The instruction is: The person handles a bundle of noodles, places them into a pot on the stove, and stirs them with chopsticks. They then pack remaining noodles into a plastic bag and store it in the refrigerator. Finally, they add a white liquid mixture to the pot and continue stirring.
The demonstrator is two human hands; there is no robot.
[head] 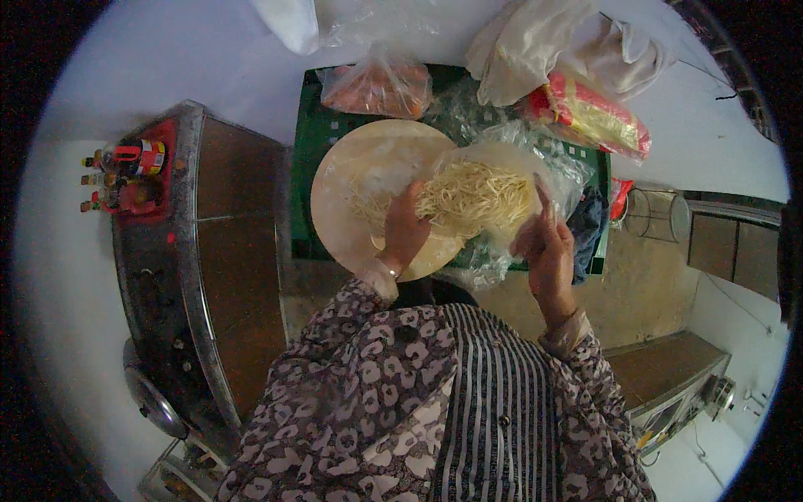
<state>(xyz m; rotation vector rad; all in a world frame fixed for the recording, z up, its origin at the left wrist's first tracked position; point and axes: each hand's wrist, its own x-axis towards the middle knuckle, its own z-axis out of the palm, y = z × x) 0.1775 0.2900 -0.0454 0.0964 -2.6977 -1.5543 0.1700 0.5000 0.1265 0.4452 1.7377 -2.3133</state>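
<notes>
A mass of pale, thin noodles (pixel 477 191) lies in a clear plastic bag (pixel 527 157), tilted over the right part of a round, light-coloured board (pixel 339 163). My left hand (pixel 404 219) grips the left end of the noodle mass, with its fingertips partly hidden. Behind that hand, loose noodle strands (pixel 370 204) and white powder lie on the board. My right hand (pixel 547 241) holds the right side of the bag, with its fingers along the bag's edge.
The board rests on a green table (pixel 306 188). Behind it are a bag of orange food (pixel 379 88), a red-and-gold package (pixel 593 116) and white cloths (pixel 533 44). Dark cloth (pixel 586 226) hangs at right. A dark counter (pixel 157 270) at left carries bottles (pixel 141 157) on a red tray.
</notes>
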